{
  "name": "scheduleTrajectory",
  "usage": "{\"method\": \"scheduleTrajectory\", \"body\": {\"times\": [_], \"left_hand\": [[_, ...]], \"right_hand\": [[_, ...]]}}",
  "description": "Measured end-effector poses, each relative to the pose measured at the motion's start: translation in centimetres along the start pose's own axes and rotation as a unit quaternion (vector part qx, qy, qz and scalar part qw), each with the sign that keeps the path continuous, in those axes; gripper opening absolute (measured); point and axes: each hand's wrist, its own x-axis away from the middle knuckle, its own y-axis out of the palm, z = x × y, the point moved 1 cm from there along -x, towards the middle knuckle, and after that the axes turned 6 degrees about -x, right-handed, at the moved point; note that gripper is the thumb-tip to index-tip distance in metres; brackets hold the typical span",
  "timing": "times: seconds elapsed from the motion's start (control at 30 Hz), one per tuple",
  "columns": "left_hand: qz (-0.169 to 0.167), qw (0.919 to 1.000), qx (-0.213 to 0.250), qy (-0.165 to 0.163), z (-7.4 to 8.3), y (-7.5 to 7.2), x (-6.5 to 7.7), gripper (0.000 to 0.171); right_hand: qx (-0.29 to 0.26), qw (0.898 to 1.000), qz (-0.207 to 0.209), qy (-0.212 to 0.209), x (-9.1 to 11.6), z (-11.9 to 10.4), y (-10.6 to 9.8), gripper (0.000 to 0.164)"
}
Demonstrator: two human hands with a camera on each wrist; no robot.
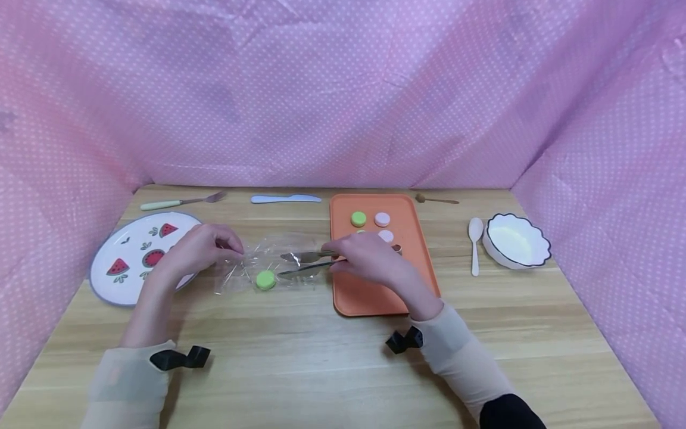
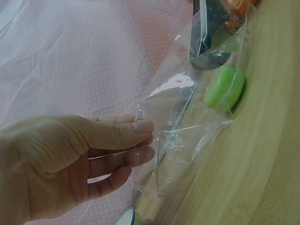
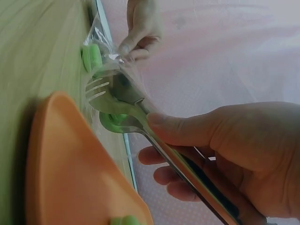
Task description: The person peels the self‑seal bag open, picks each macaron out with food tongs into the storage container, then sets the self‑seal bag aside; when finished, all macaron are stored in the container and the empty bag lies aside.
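Note:
My left hand point(image 1: 206, 247) pinches the edge of a clear plastic bag point(image 2: 173, 136) between thumb and fingers. Low in the bag, near the tabletop, lies a green macaron point(image 1: 265, 280). My right hand point(image 1: 370, 256) grips metal serving tongs point(image 3: 173, 161) over the tray's left edge. The tongs' ends, one of them slotted, reach into the bag with a gap between them. A patch of green shows at the lower end in the right wrist view. On the orange tray point(image 1: 356, 301) sit a green macaron point(image 1: 358, 218) and pink macarons point(image 1: 382, 219); my right hand partly hides others.
An oval watermelon plate point(image 1: 109, 286) lies under my left forearm. Along the back are a fork point(image 1: 161, 204), a blue knife point(image 1: 284, 199) and a small brown utensil point(image 1: 436, 200). To the right are a white spoon point(image 1: 474, 247) and a scalloped bowl point(image 1: 514, 241). Pink dotted cloth point(image 1: 332, 107) encloses the table.

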Motion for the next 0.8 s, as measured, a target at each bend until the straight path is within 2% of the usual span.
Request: {"method": "scheduleTrajectory", "body": {"times": [0.27, 0.43, 0.8], "left_hand": [[-0.002, 0.9999, 0.010, 0.001, 0.2, 0.1, 0.0, 0.006], [-0.006, 0.9998, 0.016, 0.005, 0.3, 0.1, 0.0, 0.007], [-0.010, 0.9998, 0.014, 0.000, 0.5, 0.1, 0.0, 0.007]], "right_hand": [[-0.031, 0.999, -0.022, -0.021, -1.1, -1.1, 0.7, 0.020], [-0.024, 0.999, -0.021, -0.038, -1.5, -1.4, 0.9, 0.020], [-0.027, 0.998, -0.029, -0.047, -1.8, -1.6, 1.3, 0.025]]}}
